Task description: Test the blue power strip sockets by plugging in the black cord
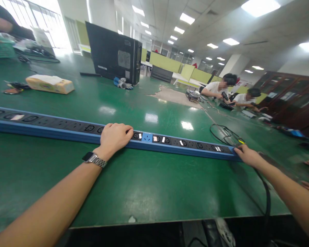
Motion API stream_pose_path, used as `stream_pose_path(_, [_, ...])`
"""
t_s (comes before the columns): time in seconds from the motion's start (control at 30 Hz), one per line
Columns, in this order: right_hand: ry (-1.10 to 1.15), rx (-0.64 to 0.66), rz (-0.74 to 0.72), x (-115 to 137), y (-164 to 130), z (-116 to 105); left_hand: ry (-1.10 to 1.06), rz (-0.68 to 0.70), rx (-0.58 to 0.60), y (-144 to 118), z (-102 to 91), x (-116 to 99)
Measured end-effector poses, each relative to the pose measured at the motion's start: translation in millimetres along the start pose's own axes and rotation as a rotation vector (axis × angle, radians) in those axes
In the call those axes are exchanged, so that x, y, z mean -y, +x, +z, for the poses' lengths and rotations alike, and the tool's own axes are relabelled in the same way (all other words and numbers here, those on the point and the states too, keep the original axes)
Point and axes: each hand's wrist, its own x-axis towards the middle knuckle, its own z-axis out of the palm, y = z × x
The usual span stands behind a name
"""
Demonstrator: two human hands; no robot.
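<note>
Hands bracket the blue power strip (170,142) lying across the green worktop (144,192): left hand (115,136) clamped over its middle, right hand (247,155) gripping its end; positioning looks underway, nothing plugged in.

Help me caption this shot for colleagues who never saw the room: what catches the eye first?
A long blue power strip stretches across the green table. The left hand rests on its middle, and the right hand touches its right end, where a black cable runs off the table edge. Behind stands a black computer tower.
</note>
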Motion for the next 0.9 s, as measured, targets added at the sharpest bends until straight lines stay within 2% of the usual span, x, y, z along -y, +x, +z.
stream_pose_path(0.13, [0.018,0.026,-0.049,10,8,-35,-0.017,0.002,-0.001,0,1.1,1])
stream_pose_path(0.23, [0.045,0.091,-0.153,24,11,-46,-0.013,-0.006,-0.002,1,1.6,1])
stream_pose_path(0.3, [0.031,0.128,-0.212,31,11,-43,-0.007,-0.007,0.0,1,1.9,1])
stream_pose_path(0.47, [0.001,0.119,-0.151,31,11,-33,0.005,0.003,-0.01,1,2.1,1])
stream_pose_path(0.77, [-0.096,0.14,-0.148,34,19,-24,0.014,0.003,-0.006,0,1.4,0])
stream_pose_path(0.9, [-0.094,0.114,-0.113,31,10,-11,0.012,-0.002,-0.004,1,2.0,1])
